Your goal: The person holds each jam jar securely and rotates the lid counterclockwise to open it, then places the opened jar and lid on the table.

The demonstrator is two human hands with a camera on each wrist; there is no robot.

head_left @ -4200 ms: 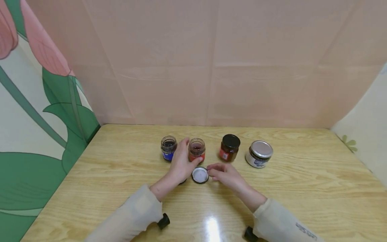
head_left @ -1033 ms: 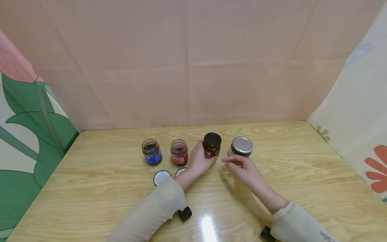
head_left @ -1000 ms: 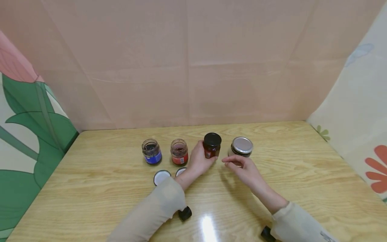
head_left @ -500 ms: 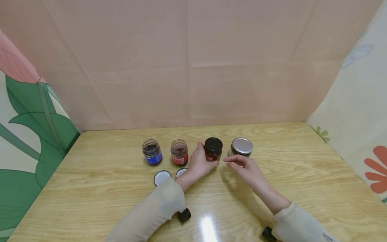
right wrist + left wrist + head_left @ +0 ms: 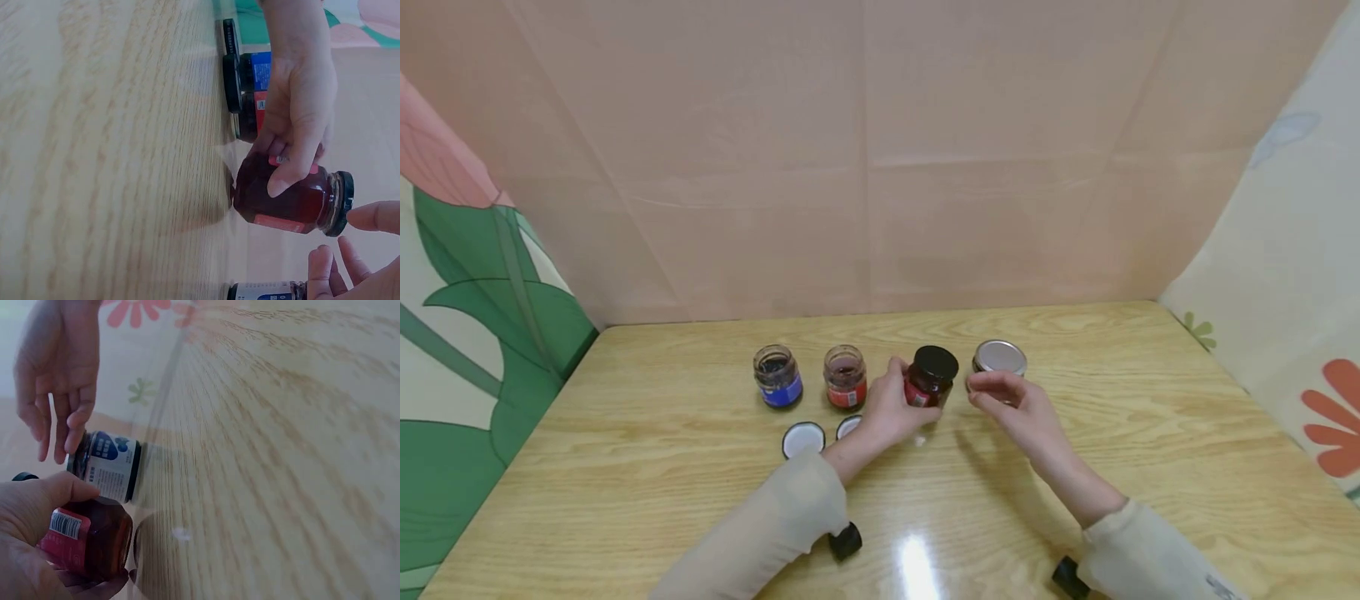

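My left hand grips a jar of dark red contents with a black lid and a red label. The jar leans a little to the right, its base close over the table in the right wrist view. My right hand hovers just right of it, fingers loosely bent with nothing between them; in the right wrist view a fingertip overlaps the edge of the black lid. Behind the right hand stands a wider jar with a silver lid and a white blueberry label, partly hidden.
To the left stand two lidless jars, one with a blue label and one with a red label. Two lids, one whole and one partly behind the left wrist, lie white side up on the wooden table.
The left hand has gone from the lidless red-label jar to the black-lidded jar, and has lately shifted it slightly right and nearer. The right hand has moved right, away from the lids.
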